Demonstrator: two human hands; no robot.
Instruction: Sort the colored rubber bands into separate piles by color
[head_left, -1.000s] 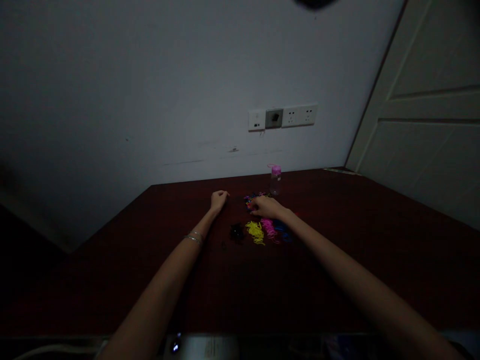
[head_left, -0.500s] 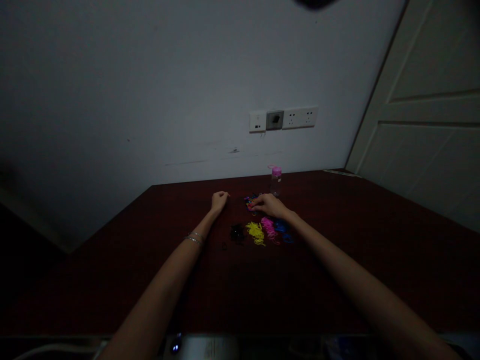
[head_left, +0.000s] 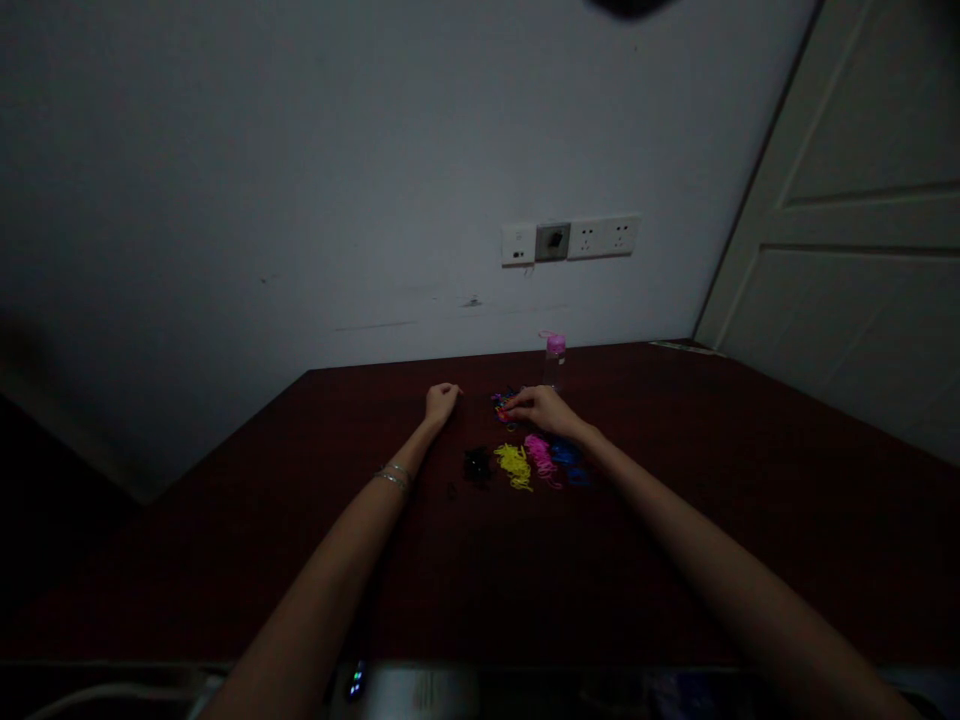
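My right hand reaches over a small mixed pile of coloured rubber bands, thumb and fingertips pinched together at its right side on a reddish band. On the table left of that pile rests my left hand, its fingers curled in; what they hold, if anything, is hidden. Nearer to me lie sorted heaps: black bands, yellow bands, pink bands and blue bands, the blue ones partly beside my right wrist. One dark band lies apart at the front left.
A clear bottle with a pink lid stands behind my right hand. The dark red table meets a pale wall with a row of sockets. A panelled door rises at the right. The light is dim.
The view has shifted very slightly. Both hands stay almost where they were, with my right fingers still at the mixed pile.
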